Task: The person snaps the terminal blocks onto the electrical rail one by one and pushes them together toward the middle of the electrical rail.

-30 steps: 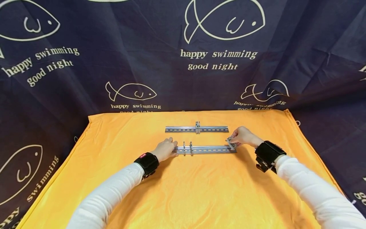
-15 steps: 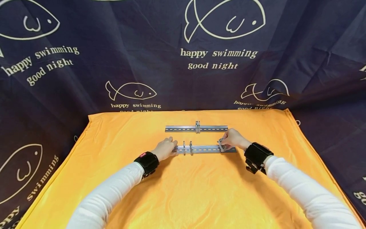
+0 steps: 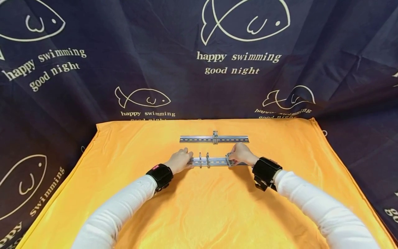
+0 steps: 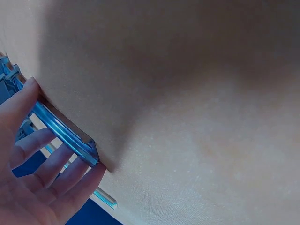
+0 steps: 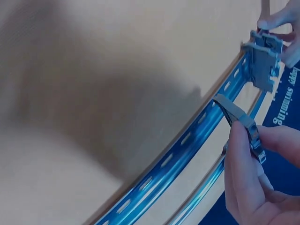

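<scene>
A slotted metal DIN rail [image 3: 219, 162] lies across the table in the head view. My left hand [image 3: 179, 162] grips its left end, thumb on one side and fingers along the other, as the left wrist view shows. Two thin grey terminal blocks [image 5: 263, 65] stand upright on this rail, close to that hand. Between thumb and fingers my right hand [image 3: 244, 154] pinches another grey terminal block [image 5: 238, 115]. That block is tilted over the rail, to the right of the two mounted ones, and its upper part is partly covered by the fingers.
Behind the near rail, a second DIN rail [image 3: 196, 139] lies parallel, with grey terminal blocks [image 3: 215, 137] near its middle. An orange cloth [image 3: 199, 207] covers the table. A dark curtain [image 3: 186, 69] with fish prints hangs behind it.
My right hand has moved left along the near rail with the terminal block, from the rail's right end toward the two mounted blocks. The left hand has stayed in place.
</scene>
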{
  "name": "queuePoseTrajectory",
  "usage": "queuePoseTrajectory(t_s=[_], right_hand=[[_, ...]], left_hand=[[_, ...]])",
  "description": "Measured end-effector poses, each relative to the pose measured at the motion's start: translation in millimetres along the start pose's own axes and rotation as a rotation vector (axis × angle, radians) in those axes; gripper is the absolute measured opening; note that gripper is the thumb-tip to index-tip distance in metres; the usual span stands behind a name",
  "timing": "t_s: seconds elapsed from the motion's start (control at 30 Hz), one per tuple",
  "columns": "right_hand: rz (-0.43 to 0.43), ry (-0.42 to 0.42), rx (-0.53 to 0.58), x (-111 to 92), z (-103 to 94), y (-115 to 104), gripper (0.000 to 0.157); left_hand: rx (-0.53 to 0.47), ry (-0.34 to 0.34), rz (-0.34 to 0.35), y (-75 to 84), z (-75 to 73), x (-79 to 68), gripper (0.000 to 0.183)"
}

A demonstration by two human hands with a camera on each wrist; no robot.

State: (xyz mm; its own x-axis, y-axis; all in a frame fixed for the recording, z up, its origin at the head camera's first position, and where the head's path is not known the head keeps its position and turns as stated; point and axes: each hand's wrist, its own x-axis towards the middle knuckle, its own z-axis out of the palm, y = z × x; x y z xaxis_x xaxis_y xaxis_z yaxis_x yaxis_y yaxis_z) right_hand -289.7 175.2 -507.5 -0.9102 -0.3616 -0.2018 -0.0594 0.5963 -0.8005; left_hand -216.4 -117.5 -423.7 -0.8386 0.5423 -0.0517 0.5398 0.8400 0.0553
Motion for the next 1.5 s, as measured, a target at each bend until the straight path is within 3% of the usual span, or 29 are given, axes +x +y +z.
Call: queuePoseTrajectory(t_s=[0.1,0.17,0.2,0.27,0.33,0.4,0.5,0.67,0.77,0.93,1.1,1.13,1.17,1.27,1.4,1.47,1.5], right_hand=[[-0.031,0.008,-0.019,4,7.1,-1,0.043],[0.02,0.015,-0.054,6,11.6,-6,0.042],[-0.02,0.022,-0.049,9,14.4,-1,0.043],[-0.019,0.03,-0.069,9,17.2,-7,0.043],[0.052,0.032,-0.077,-4,17.6,-34,0.043],[0.071,0.049,-0.074,-22,16.2,-64,0.043],[0.186,0.066,-0.099,-55,12.9,-121,0.044],[0.178,0.083,-0.106,-85,11.9,-167,0.044],[0.156,0.085,-0.113,-81,14.8,-162,0.044],[0.138,0.096,-0.1,-58,23.5,-135,0.042],[0.09,0.08,-0.07,-6,38.6,-61,0.041],[0.043,0.08,-0.059,2,41.0,-47,0.041],[0.075,0.077,-0.053,7,42.4,-41,0.041],[0.147,0.095,-0.075,-11,38.6,-75,0.041],[0.214,0.105,-0.109,-58,27.4,-145,0.045],[0.194,0.109,-0.109,-69,24.9,-159,0.046],[0.173,0.102,-0.102,-60,26.8,-144,0.047]], left_hand=[[0.0,0.005,0.001,0.0,-0.1,0.4,0.036],[0.001,0.008,0.001,0.0,-0.2,0.5,0.037],[0.002,0.009,0.001,-0.1,-0.1,0.5,0.037],[0.003,0.011,0.001,-0.2,0.0,0.5,0.037],[0.001,0.015,0.002,-0.4,0.4,0.5,0.037],[0.0,0.018,0.002,-0.7,0.8,0.8,0.037],[0.003,0.017,0.002,-1.0,1.2,0.9,0.038],[0.01,0.011,0.001,-0.5,0.5,0.8,0.039],[0.006,0.011,0.002,0.2,-0.3,0.5,0.039],[0.002,0.011,0.005,1.2,-1.2,-0.2,0.04],[0.007,0.006,0.0,1.7,-1.2,-0.3,0.041],[0.008,0.004,-0.001,1.7,-1.2,-0.4,0.042],[0.008,0.003,-0.001,1.8,-1.2,-0.6,0.042],[0.002,0.006,0.0,1.8,-1.8,-1.0,0.041],[-0.009,0.013,0.006,2.0,-3.2,-1.8,0.04],[-0.011,0.016,0.008,1.9,-3.4,-2.0,0.039],[-0.012,0.017,0.008,1.8,-3.3,-2.1,0.039]])
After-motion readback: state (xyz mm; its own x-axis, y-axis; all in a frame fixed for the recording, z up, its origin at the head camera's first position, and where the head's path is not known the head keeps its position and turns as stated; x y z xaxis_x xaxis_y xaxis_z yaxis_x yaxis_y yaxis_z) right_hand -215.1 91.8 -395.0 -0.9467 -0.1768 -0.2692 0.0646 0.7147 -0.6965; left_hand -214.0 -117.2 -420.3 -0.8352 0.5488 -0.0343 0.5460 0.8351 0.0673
